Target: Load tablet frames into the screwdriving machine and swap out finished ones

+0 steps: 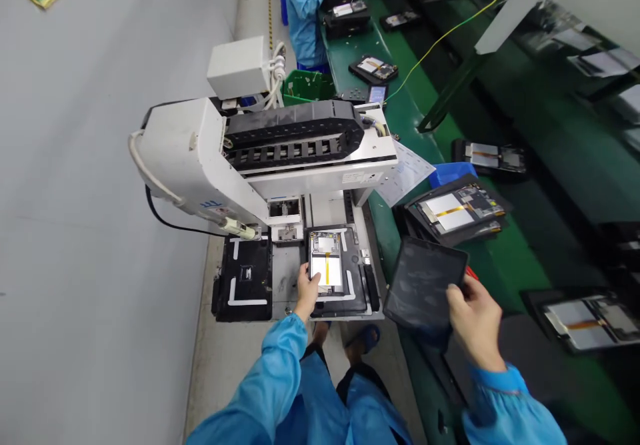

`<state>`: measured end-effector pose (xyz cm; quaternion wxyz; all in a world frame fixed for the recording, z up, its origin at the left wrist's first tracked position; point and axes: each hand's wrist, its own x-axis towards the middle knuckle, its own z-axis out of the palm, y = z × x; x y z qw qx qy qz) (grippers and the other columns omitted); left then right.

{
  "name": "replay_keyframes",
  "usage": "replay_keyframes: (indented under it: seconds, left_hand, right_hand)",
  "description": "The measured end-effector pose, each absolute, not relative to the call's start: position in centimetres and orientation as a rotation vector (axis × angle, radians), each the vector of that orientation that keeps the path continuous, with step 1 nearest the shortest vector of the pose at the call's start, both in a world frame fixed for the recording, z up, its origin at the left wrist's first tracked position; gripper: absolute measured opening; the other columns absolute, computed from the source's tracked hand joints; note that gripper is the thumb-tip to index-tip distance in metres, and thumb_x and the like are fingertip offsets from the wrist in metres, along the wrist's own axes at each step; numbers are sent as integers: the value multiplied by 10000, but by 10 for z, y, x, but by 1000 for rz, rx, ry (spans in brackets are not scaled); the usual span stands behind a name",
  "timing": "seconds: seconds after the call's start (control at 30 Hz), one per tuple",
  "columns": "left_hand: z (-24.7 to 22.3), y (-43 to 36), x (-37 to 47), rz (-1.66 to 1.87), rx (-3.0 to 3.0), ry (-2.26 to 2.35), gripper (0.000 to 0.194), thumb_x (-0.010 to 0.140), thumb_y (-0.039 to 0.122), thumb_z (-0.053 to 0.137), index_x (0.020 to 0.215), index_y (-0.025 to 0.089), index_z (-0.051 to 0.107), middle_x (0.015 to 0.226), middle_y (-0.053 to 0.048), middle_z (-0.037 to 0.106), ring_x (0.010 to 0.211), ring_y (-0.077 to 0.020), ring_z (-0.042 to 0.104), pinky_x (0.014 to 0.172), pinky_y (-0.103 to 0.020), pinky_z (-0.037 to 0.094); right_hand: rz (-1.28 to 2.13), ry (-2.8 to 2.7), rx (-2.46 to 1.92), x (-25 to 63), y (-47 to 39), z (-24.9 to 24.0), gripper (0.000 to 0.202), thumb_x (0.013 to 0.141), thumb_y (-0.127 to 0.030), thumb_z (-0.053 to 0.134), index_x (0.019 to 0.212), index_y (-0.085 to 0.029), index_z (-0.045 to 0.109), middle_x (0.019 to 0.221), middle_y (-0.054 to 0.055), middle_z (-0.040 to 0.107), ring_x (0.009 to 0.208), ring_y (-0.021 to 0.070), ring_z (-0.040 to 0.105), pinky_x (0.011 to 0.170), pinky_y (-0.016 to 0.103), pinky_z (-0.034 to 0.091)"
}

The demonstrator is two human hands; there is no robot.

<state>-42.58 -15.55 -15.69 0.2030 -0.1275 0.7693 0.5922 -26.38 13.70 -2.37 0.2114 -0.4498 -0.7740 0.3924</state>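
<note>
My left hand (307, 291) grips the left edge of an open tablet body (327, 268) with a white battery and orange ribbon, thumb on top. That body lies over the right black fixture (353, 306) of a white machine (320, 177). On the right, my right hand (476, 318) pinches the right edge of a dark glossy panel (425, 288), tilted above the green bench. Beside my left hand, the left black fixture (250, 301) holds white L-shaped strips and no tablet.
Stacked open tablets (450, 211), a blue bin (453, 173) and a paper sheet (406, 173) sit right of the machine. More tablets (590, 323) line the green bench (515, 245). A co-worker in blue (305, 15) is at the far end.
</note>
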Motion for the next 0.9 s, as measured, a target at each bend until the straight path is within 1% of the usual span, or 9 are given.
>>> replay_keyframes:
  seconds: [0.1, 0.3, 0.43, 0.53, 0.63, 0.7, 0.77, 0.83, 0.9]
  left_hand:
    - [-155, -148, -424, 1445, -283, 2284, 468, 851, 169, 597, 1307, 170, 494, 1187, -117, 701, 1066, -201, 682, 965, -320, 503]
    - [-139, -149, -423, 982, -181, 2517, 528, 809, 217, 685, 1316, 180, 547, 1314, -177, 560, 1316, -317, 497, 1112, -400, 341]
    - [-135, -148, -429, 832, -250, 2581, 789, 759, 294, 751, 1449, 199, 381, 1431, -205, 449, 1394, -365, 385, 1111, -468, 306]
    - [-133, -152, -437, 858, -305, 2555, 895, 703, 340, 801, 1451, 153, 348, 1376, -221, 504, 1344, -364, 445, 1072, -455, 355]
    - [-124, -164, -437, 1012, -299, 2506, 842, 727, 312, 780, 1440, 140, 367, 1317, -203, 561, 1278, -318, 517, 1069, -421, 376]
    - [-109, -174, -423, 1161, -278, 2463, 710, 829, 325, 683, 1443, 153, 371, 1349, -193, 550, 1280, -280, 519, 1092, -409, 368]
    - [-90, -180, -397, 1316, -222, 2376, 525, 910, 367, 578, 1383, 172, 462, 1337, -172, 578, 1264, -255, 535, 1097, -405, 378]
    - [-70, -179, -363, 1432, -110, 2202, 423, 909, 438, 586, 1240, 176, 606, 1208, -151, 667, 1144, -249, 617, 1026, -396, 453]
    - [-55, -174, -330, 1540, -46, 1864, 446, 870, 502, 643, 1167, 170, 673, 1089, -136, 718, 994, -237, 678, 910, -378, 519]
  right_hand:
    - [1212, -1940, -1384, -233, 139, -24, 405, 749, -370, 632, 1083, -149, 694, 911, 101, 710, 759, 211, 633, 719, 333, 502]
    - [1369, -1763, -1490, -211, 131, -24, 479, 643, -418, 674, 1037, -145, 685, 883, 74, 697, 723, 185, 613, 666, 306, 506]
    - [1402, -1747, -1478, -205, 126, -20, 481, 647, -439, 718, 1031, -151, 687, 885, 90, 697, 691, 186, 607, 626, 315, 511]
    - [1430, -1718, -1476, -202, 124, -14, 478, 642, -459, 752, 1016, -166, 694, 893, 101, 694, 684, 194, 603, 619, 334, 505]
    - [1561, -1565, -1483, -197, 123, -9, 463, 614, -458, 781, 987, -197, 696, 887, 87, 688, 685, 193, 604, 654, 358, 513]
    - [1658, -1449, -1467, -193, 120, -9, 421, 623, -425, 789, 975, -212, 700, 885, 78, 688, 710, 190, 616, 691, 359, 524]
    - [1754, -1390, -1454, -190, 109, -13, 413, 636, -402, 792, 995, -221, 698, 887, 62, 690, 740, 184, 629, 711, 343, 531]
    - [1874, -1416, -1444, -191, 85, -19, 464, 644, -419, 799, 1043, -214, 684, 879, 45, 694, 744, 183, 637, 705, 328, 537]
    - [1979, -1536, -1372, -195, 52, -28, 497, 692, -467, 776, 1094, -193, 670, 905, 51, 706, 770, 192, 648, 722, 325, 543]
